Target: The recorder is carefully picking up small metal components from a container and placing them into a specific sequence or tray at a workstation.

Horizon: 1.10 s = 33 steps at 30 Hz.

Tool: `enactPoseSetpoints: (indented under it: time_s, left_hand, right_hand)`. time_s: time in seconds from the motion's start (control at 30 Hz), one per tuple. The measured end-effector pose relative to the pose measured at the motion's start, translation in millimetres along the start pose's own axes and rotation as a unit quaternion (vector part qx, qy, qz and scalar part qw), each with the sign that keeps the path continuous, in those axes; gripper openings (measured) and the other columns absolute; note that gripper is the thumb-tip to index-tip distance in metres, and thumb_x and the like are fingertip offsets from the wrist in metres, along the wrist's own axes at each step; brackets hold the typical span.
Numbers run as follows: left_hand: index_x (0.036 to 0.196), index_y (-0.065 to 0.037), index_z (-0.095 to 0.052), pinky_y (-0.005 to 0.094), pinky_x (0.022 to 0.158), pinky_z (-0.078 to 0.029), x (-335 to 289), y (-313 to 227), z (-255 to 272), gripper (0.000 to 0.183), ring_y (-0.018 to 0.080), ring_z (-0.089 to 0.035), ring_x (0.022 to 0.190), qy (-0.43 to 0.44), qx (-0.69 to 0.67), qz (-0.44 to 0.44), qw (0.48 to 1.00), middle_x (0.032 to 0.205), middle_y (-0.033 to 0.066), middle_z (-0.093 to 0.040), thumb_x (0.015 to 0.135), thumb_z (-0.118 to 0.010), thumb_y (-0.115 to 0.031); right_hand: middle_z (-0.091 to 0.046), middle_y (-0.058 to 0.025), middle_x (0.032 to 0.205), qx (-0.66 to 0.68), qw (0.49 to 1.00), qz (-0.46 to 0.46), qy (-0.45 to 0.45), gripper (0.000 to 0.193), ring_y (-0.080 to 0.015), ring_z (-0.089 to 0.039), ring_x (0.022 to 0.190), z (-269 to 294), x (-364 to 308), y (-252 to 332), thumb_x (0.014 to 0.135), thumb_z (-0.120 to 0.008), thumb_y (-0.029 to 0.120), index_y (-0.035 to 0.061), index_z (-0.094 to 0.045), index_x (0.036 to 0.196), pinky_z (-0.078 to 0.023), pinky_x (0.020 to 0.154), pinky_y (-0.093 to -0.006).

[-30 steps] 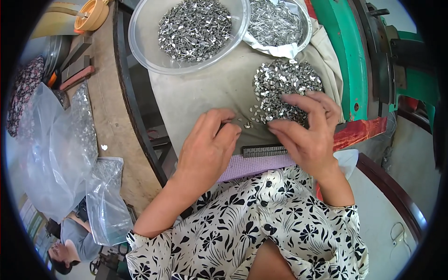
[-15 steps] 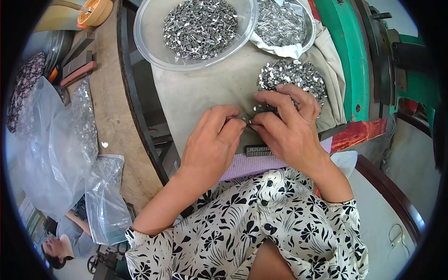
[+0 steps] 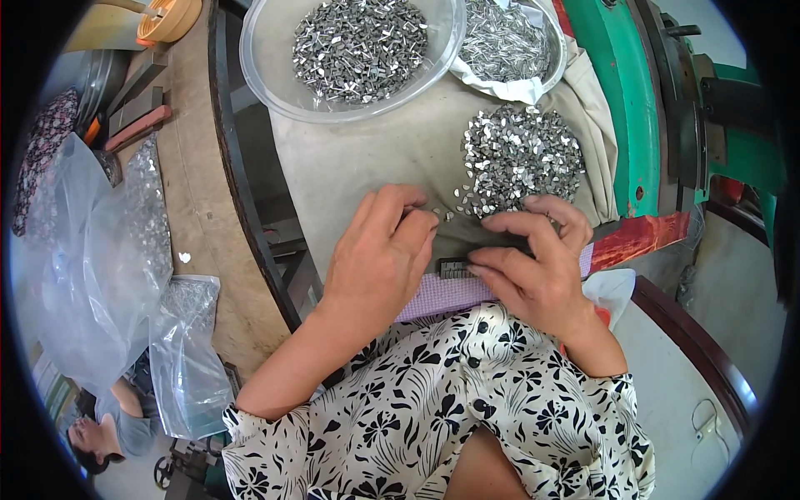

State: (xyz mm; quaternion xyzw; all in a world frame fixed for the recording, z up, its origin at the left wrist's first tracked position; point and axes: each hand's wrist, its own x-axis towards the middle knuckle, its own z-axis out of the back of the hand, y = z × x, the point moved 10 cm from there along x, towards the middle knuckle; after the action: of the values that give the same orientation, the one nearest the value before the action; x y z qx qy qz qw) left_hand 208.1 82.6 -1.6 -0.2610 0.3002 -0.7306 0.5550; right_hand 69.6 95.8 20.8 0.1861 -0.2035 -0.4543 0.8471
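Two small metal pieces lie on the cloth beside my left hand, whose thumb and fingers are drawn together; anything between them is too small to see. My right hand has thumb and index finger pinched at the right end of a small dark slotted block, the other fingers raised. What that pinch holds is hidden. The block lies at the near edge of the olive cloth, by a purple checked cloth. Beyond my right hand spreads a heap of small silvery metal pieces.
A clear plastic basin of metal pieces and a bowl of thin metal pins stand at the back. Green machinery rises on the right. Plastic bags lie on a wooden table at left, with a person beyond.
My right hand has moved from beside my left fingertips toward me and right, onto the end of the dark block, uncovering more of the heap. My left hand has hardly moved.
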Motion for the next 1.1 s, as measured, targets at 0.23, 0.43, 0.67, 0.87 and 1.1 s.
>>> enactPoseSetpoints:
  time_s: [0.23,0.43,0.67,0.87,1.1]
  left_hand:
    - [0.095,-0.001,-0.065,0.0326,0.071,-0.053,-10.6,8.0,7.3,0.018,0.0247,-0.066,0.086,-0.026,-0.019,0.022,0.999,0.109,0.0108,-0.064,0.079,-0.068,0.007]
    - [0.098,-0.002,-0.065,0.0318,0.069,-0.053,-11.4,11.4,8.4,0.022,0.024,-0.066,0.085,-0.026,-0.033,0.029,0.999,0.11,0.0094,-0.064,0.078,-0.067,0.008]
    - [0.094,-0.002,-0.065,0.0336,0.071,-0.053,-6.3,10.5,6.4,0.018,0.026,-0.065,0.087,-0.027,-0.028,0.027,0.999,0.107,0.0094,-0.064,0.078,-0.07,0.005]
    - [0.094,0.0,-0.062,0.0401,0.078,-0.051,-1.7,9.0,1.6,0.017,0.0312,-0.06,0.094,-0.017,-0.016,0.018,1.0,0.105,0.0104,-0.058,0.079,-0.07,-0.001]
    - [0.089,-0.001,-0.066,0.0358,0.073,-0.051,-2.6,11.3,4.4,0.018,0.0277,-0.062,0.088,-0.053,-0.022,0.024,0.998,0.1,0.0094,-0.062,0.073,-0.072,0.004]
  right_hand:
    - [-0.065,0.0015,0.112,-0.041,0.998,0.028,-0.027,0.021,-0.0295,-0.048,0.117,-0.3,25.6,-2.1,0.066,-0.083,0.015,0.0176,-0.075,0.085,-0.033,0.098,-0.041]
    - [-0.065,0.0028,0.116,-0.073,0.996,0.047,-0.001,0.021,-0.0282,-0.048,0.119,-12.7,37.1,4.6,0.065,-0.081,0.015,0.0179,-0.074,0.085,-0.031,0.098,-0.0411]
    - [-0.064,0.0017,0.119,-0.086,0.996,0.01,0.004,0.025,-0.0304,-0.047,0.121,0.4,35.0,-4.1,0.062,-0.082,0.013,0.0188,-0.075,0.085,-0.03,0.1,-0.0413]
    - [-0.064,0.0007,0.119,-0.069,0.997,0.039,0.002,0.023,-0.0313,-0.047,0.121,-9.8,47.8,3.5,0.064,-0.081,0.014,0.0196,-0.076,0.085,-0.03,0.1,-0.0432]
    - [-0.064,0.0031,0.116,-0.091,0.994,0.065,0.002,0.022,-0.0277,-0.049,0.119,-21.2,49.6,17.7,0.062,-0.08,0.015,0.0168,-0.074,0.082,-0.029,0.098,-0.0441]
